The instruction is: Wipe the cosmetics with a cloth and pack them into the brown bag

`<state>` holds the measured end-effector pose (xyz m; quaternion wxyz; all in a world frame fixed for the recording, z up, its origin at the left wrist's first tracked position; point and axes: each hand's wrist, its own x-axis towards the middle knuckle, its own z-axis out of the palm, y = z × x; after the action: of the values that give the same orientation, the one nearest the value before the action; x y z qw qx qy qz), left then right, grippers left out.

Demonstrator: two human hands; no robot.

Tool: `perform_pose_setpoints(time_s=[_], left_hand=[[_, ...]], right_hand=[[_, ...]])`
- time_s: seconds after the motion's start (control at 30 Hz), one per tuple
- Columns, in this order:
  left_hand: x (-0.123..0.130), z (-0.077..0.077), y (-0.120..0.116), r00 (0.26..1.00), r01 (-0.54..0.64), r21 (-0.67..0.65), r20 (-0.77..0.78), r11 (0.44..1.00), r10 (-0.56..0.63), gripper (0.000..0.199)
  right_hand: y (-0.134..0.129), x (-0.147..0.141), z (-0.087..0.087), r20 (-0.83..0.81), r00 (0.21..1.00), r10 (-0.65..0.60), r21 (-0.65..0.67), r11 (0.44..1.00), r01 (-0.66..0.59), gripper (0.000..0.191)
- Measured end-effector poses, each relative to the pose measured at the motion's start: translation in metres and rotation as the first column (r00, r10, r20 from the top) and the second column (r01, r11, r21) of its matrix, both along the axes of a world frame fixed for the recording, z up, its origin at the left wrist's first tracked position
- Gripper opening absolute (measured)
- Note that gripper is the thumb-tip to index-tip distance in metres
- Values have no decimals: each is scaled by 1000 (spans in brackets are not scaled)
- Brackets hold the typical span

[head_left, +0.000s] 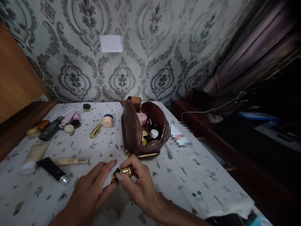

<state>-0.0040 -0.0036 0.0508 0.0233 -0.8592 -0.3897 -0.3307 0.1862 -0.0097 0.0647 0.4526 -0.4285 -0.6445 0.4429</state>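
Note:
My right hand [141,185] pinches a small bottle [125,171], gold with a black part, between thumb and fingers. Against its left end, my left hand [92,185] has a white wipe or tissue [107,183] pressed between thumb and fingers. The two hands meet low in the middle of the view, just in front of a brown cosmetic bag [131,128]. The bag stands unzipped, with a pink item [142,118], a white-capped jar [154,134] and other small containers inside. What the tissue covers is hidden.
On the patterned tablecloth [183,188], a gold vial [95,131] and a cream jar [107,120] stand left of the bag. Further left lie a black tube [51,169], a beige tube [34,157] and a green bottle [51,128]. A blurred packet [180,135] is at right.

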Motion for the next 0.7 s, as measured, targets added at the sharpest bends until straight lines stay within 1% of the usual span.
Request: perform_pose_setpoints(time_s=[0.03, 0.07, 0.1, 0.17, 0.2, 0.23, 0.3, 0.37, 0.43, 0.47, 0.57, 0.63, 0.7], left_hand=[[-1, -1, 2, 999, 9, -107, 43, 994, -4, 37], [-2, -1, 4, 996, 28, -233, 93, 972, -7, 35], [-2, 1, 6, 989, 60, -366, 144, 929, -7, 32], [0, 6, 10, 968, 141, -588, 250, 796, 14, 28], [1, 10, 12, 953, 177, -662, 301, 729, 42, 30], [4, 13, 13, 933, 205, -707, 350, 677, 83, 33], [9, 19, 15, 872, 243, -756, 445, 608, 205, 42], [15, 21, 17, 793, 287, -794, 511, 536, 331, 49], [20, 22, 18, 716, 310, -825, 529, 472, 456, 56], [22, 22, 18, 684, 310, -837, 526, 451, 506, 59], [25, 22, 22, 606, 305, -856, 513, 418, 608, 66], [26, 21, 25, 565, 329, -850, 526, 411, 636, 67], [27, 17, 26, 540, 361, -844, 536, 397, 649, 68]], right_hand=[[1, 2, -1, 0, 1000, -1, 7, 1000, 1, 18], [2, 3, -3, -3, 1000, 7, 11, 1000, -7, 18], [3, 5, -5, -8, 1000, 19, 13, 1000, -19, 17], [5, 6, -10, -36, 998, 43, 16, 999, -42, 16], [5, 6, -13, -58, 997, 48, 26, 999, -46, 15], [6, 6, -16, -88, 995, 49, 37, 998, -46, 14], [7, 5, -21, -151, 987, 50, 52, 998, -43, 12], [8, 4, -24, -188, 981, 53, 54, 998, -43, 11], [10, 3, -25, -199, 978, 56, 57, 997, -46, 9], [10, 3, -25, -199, 978, 59, 67, 997, -46, 9], [11, 2, -25, -163, 985, 55, 123, 992, -35, 9], [11, 1, -26, -118, 993, 30, 168, 986, -10, 10], [12, 0, -27, -85, 996, 7, 192, 981, 9, 11]])
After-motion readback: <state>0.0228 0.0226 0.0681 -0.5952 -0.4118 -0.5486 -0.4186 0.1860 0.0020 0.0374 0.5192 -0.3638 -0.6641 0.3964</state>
